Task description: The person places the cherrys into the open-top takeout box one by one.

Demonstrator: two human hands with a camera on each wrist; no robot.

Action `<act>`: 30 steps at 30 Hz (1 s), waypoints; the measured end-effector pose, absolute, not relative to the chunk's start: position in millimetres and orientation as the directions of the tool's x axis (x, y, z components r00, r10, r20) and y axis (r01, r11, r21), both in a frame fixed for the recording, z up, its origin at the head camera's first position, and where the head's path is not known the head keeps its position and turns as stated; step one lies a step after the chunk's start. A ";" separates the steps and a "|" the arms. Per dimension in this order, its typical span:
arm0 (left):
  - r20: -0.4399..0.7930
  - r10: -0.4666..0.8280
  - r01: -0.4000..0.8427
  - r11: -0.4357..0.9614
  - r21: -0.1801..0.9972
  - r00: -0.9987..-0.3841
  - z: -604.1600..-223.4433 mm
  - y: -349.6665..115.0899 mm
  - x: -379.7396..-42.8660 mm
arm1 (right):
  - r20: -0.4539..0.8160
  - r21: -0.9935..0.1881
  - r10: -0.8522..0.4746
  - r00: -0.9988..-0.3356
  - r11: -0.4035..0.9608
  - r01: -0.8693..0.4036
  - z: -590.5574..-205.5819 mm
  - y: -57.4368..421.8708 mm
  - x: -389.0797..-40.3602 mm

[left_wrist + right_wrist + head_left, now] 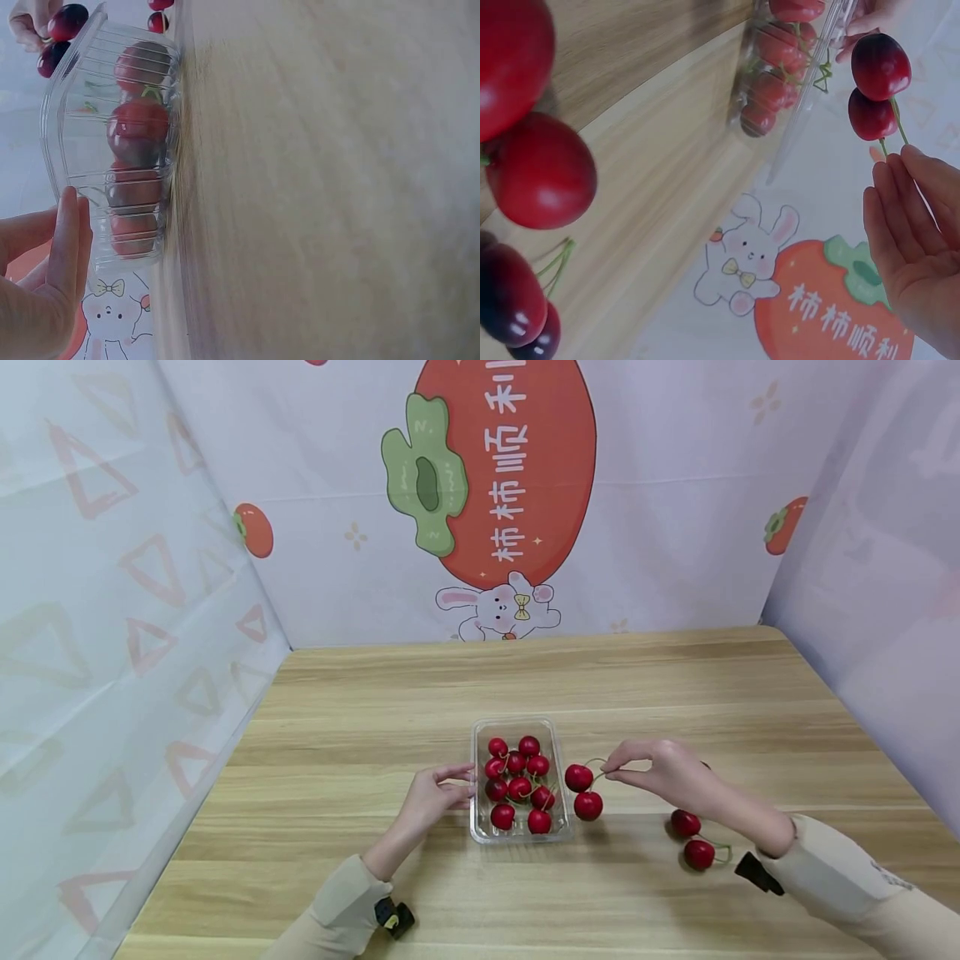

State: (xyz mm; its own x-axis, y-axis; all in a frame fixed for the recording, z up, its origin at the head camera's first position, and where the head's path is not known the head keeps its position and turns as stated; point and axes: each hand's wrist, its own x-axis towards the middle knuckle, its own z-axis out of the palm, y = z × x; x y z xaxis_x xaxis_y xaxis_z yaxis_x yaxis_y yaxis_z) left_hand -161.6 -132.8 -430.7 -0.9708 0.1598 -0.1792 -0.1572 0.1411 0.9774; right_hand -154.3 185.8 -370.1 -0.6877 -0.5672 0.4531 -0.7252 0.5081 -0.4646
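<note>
A clear plastic box (517, 841) stands in the middle of the table, with several red cherries (520, 788) lying inside. My left hand (429, 797) is at its left side; in the left wrist view the extended fingers (66, 247) touch the box's rim. To the right of the box, my right hand (671, 772) pinches the thin green stems of a pair of cherries (588, 806) between thumb and fingertips. These two hang in the air just beside the right rim, one above the other, as the right wrist view also shows.
More cherries (699, 855) with joined stems lie on the wooden table (360, 693) below my right forearm, and one is partly hidden behind that hand. Printed cloth walls (660, 552) rise at the back and both sides.
</note>
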 end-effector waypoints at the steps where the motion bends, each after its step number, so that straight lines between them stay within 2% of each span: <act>1: -0.178 0.161 -0.156 0.142 0.978 -0.971 -430.8 -132.8 -161.7 | 0.457 -0.465 -0.568 -0.684 0.503 -0.728 -370.3 183.9 -154.9; 30: -0.171 0.163 -0.149 0.138 0.979 -0.972 -430.0 -131.6 -160.8 | 0.482 -0.509 -0.650 -0.587 0.337 -0.792 -381.4 136.2 -170.9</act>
